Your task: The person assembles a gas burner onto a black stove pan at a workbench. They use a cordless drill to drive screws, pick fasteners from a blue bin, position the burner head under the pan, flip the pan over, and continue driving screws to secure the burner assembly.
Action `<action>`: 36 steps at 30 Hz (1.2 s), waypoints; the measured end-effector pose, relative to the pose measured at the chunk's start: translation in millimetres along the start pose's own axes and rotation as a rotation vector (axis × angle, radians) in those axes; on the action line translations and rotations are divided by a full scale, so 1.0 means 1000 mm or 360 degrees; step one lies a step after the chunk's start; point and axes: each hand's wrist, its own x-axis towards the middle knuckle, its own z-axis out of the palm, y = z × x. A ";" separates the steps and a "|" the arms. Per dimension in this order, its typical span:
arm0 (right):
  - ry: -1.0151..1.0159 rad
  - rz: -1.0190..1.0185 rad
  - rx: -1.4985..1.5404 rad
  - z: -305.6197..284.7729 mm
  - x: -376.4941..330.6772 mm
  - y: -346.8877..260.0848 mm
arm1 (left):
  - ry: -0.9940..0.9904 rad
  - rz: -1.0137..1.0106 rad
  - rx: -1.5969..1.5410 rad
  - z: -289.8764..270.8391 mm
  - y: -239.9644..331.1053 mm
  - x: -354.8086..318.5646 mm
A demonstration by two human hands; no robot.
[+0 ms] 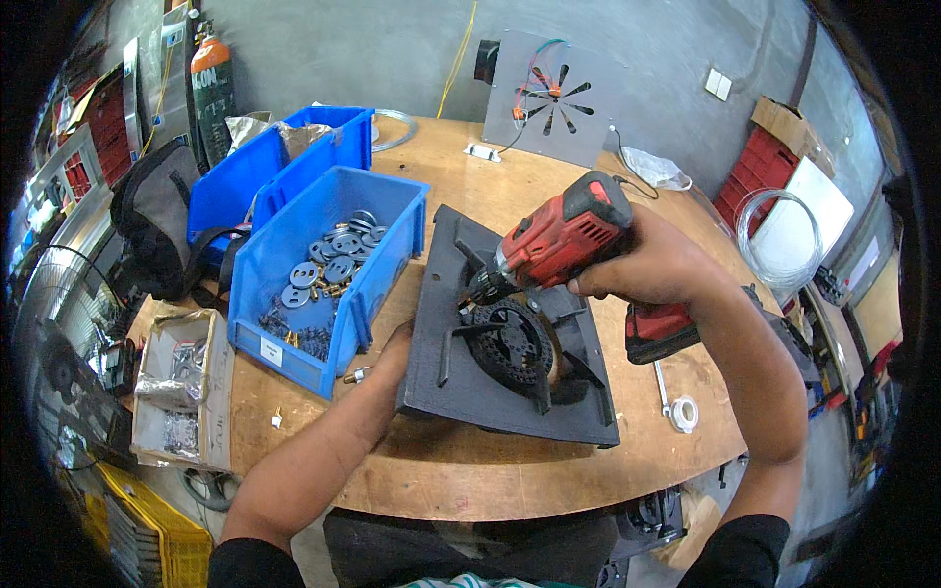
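Right of centre in the frame, the right hand (659, 257) has its fingers clamped round a red-and-black cordless drill (561, 238), its chuck (487, 287) angled down over the tilted dark gas-stove top (461, 392) at mid-frame. The left hand (394, 355) meets that top's left edge, fingers hidden, their state impossible to tell. Left of centre, a blue parts bin (389, 265) holds grey discs (339, 269).

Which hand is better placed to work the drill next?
Likely the right hand: it holds the drill, tip toward the stove; the left hand is partly hidden at the stove's left edge.
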 end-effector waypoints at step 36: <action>0.0003 0.0245 -0.0213 -0.002 -0.002 -0.031 | 0.0106 -0.0002 0.0295 -0.004 0.011 -0.004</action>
